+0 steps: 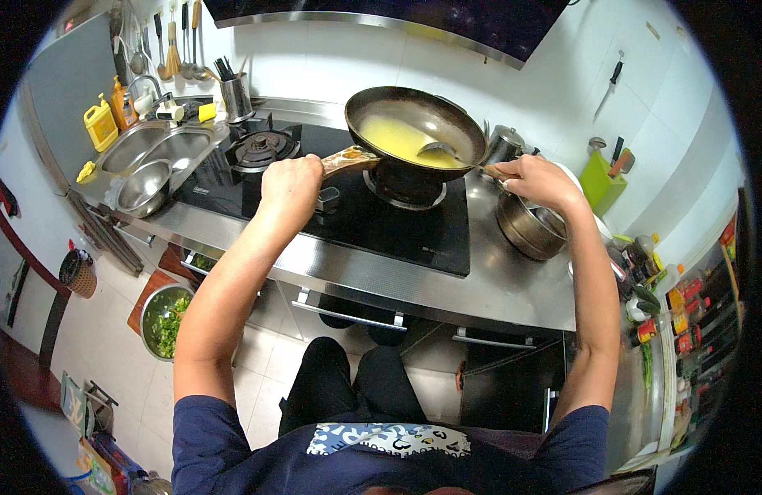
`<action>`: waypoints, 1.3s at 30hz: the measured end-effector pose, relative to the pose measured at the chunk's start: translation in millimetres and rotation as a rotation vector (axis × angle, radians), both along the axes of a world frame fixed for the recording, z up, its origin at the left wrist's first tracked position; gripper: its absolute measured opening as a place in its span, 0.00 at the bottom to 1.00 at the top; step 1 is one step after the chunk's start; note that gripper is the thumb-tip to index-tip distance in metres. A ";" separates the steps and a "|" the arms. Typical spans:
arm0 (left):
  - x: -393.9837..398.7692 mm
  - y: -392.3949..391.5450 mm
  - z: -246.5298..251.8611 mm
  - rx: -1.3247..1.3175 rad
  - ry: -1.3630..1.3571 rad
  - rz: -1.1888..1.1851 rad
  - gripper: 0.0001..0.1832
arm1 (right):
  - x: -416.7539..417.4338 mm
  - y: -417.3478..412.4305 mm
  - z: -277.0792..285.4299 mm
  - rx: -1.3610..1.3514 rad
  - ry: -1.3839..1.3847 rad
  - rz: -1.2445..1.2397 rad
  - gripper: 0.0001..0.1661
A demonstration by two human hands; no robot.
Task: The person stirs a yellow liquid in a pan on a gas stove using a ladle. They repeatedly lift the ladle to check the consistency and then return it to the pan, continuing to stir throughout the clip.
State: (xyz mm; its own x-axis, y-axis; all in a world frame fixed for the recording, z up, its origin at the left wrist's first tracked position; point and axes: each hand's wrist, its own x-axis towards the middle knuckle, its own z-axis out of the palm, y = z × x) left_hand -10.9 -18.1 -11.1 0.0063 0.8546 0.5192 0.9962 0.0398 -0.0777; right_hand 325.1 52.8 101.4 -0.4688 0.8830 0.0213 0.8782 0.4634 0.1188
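Observation:
My left hand [293, 185] grips the patterned handle [351, 160] of a dark wok [440, 106], which is tilted above the right burner of a black glass gas hob [381, 238]. Yellow liquid [396, 137] pools in the lower part of the wok. The bowl of a metal ladle [437, 149] dips into that liquid. Over the wok's right rim runs the ladle's handle, and my right hand [537, 179] is closed around its end. Below my right hand stands a metal pot [529, 228] on the steel counter.
Left of the hob, a steel bowl [145, 189] stands by the double sink [177, 148]. A utensil holder [236, 98] sits behind the left burner [263, 147]. Chopped greens fill a bowl [149, 322] at lower left. Bottles [650, 247] and a green knife block [602, 180] line the right side.

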 end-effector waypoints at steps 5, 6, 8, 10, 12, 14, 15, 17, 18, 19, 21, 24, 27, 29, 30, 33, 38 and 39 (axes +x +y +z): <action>-0.4 0.0 -0.6 0.000 -0.005 -0.007 0.02 | -11.2 -1.5 -5.8 -0.066 0.076 0.050 0.24; 0.2 0.4 -0.6 -0.002 -0.005 -0.010 0.02 | -14.8 2.5 -11.9 -0.060 0.098 0.062 0.23; 1.2 0.1 0.9 -0.011 -0.001 -0.004 0.02 | -22.9 14.7 -26.7 0.033 0.088 0.097 0.23; 2.3 -0.9 2.3 -0.024 0.001 0.012 0.03 | -35.3 28.9 -38.6 0.072 0.076 0.098 0.23; 0.2 -1.2 0.9 -0.022 0.004 0.022 0.03 | -48.2 36.6 -48.5 0.127 0.117 0.122 0.23; -0.3 0.2 0.4 -0.024 0.008 0.018 0.02 | -54.5 48.8 -59.0 0.188 0.108 0.138 0.23; -0.2 0.6 0.3 -0.019 0.005 0.015 0.02 | -56.4 55.9 -63.3 0.201 0.096 0.124 0.23; 0.2 1.2 0.7 -0.007 0.000 0.005 0.02 | -57.0 68.0 -69.8 0.229 0.072 0.094 0.24; 0.3 0.8 0.5 -0.011 0.002 0.007 0.02 | -57.0 69.3 -70.5 0.247 0.058 0.096 0.24; 0.9 0.4 1.0 -0.016 0.005 0.008 0.02 | -54.3 69.9 -70.4 0.256 0.060 0.091 0.23; 0.7 0.2 1.1 -0.021 0.006 0.012 0.02 | -47.0 66.5 -67.4 0.273 0.063 0.082 0.23; 0.0 -0.1 0.9 -0.021 0.003 0.019 0.02 | -34.6 51.7 -52.3 0.221 -0.002 0.043 0.21; 2.5 -0.6 2.6 -0.016 0.000 0.001 0.02 | -12.1 37.0 -38.3 0.223 -0.057 0.022 0.20; 0.0 -2.3 1.8 -0.011 -0.002 -0.002 0.02 | -12.8 18.4 -18.7 0.097 -0.074 -0.023 0.22; 0.7 -1.9 2.0 -0.007 -0.004 -0.004 0.02 | -9.9 9.8 -8.9 0.078 -0.082 -0.024 0.22; 0.6 -1.0 1.3 -0.005 -0.006 -0.003 0.02 | -2.2 -4.9 10.3 -0.001 -0.060 0.005 0.24; -0.4 -0.6 0.2 -0.005 -0.003 -0.004 0.02 | -2.6 -10.4 11.6 -0.099 0.088 0.162 0.27; -0.1 -0.9 0.6 -0.005 -0.004 -0.007 0.02 | -7.2 -9.9 8.6 -0.101 0.098 0.145 0.26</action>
State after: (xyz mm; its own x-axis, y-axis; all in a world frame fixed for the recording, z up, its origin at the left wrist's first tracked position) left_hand -10.9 -19.0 -10.5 0.0104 0.8569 0.5154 0.9967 0.0326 -0.0743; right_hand 317.9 42.9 110.0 -0.5916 0.8062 -0.0123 0.8062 0.5913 -0.0179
